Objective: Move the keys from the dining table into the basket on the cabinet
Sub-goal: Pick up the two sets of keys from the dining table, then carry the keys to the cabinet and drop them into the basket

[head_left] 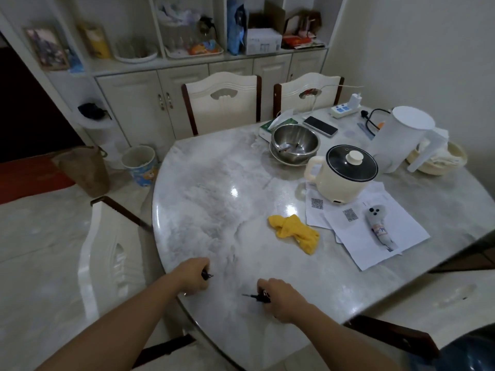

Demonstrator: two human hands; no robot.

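Observation:
At the near edge of the grey marble dining table (214,199), each of my hands is closed over a dark key. My left hand (194,275) grips one key (206,276), whose black tip pokes out to the right. My right hand (281,297) covers another black key (255,296), its blade pointing left and lying on the tabletop. The white cabinet (139,97) stands behind the table, its shelf full of objects. On that shelf sits a white tray-like basket (194,50) with an orange packet; whether it is the named basket I cannot tell.
A yellow cloth (294,232) lies mid-table. Papers (375,236), a cream electric pot (342,172), steel bowls (294,144), a white kettle (404,140), a phone (320,125) and a power strip (345,109) fill the right side. Chairs ring the table; a bin (140,164) stands on the floor.

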